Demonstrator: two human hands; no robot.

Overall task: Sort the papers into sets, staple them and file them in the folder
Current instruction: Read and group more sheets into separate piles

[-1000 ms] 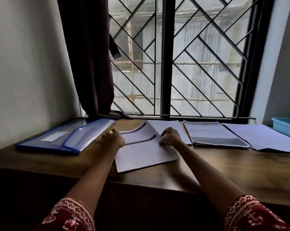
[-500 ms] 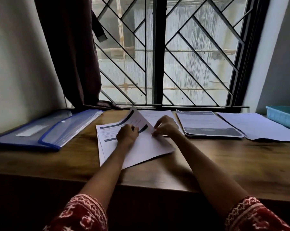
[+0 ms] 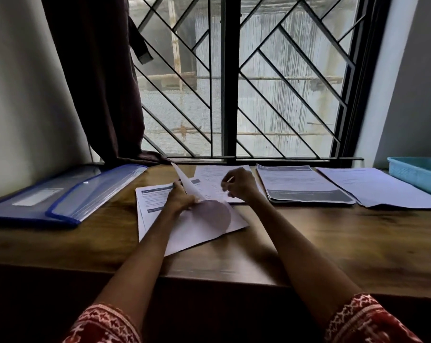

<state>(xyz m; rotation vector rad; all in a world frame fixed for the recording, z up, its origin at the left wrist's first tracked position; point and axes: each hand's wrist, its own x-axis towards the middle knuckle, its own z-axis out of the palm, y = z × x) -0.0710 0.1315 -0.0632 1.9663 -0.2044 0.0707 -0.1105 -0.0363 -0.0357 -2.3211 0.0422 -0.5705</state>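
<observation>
Hidden, cropped and unreadable parts

The left hand (image 3: 178,199) covers part of the paper stack (image 3: 155,209) it holds; print there and on the sheets right of the grip is too small to read. Whether the right hand (image 3: 239,185) pinches anything is unclear. The blue folder (image 3: 61,194) and teal tray (image 3: 419,172) run off the frame edges.

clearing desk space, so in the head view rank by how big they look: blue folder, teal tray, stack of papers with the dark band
1. blue folder
2. stack of papers with the dark band
3. teal tray, though the frame edge cuts it off, so its rank is unsure.
</observation>
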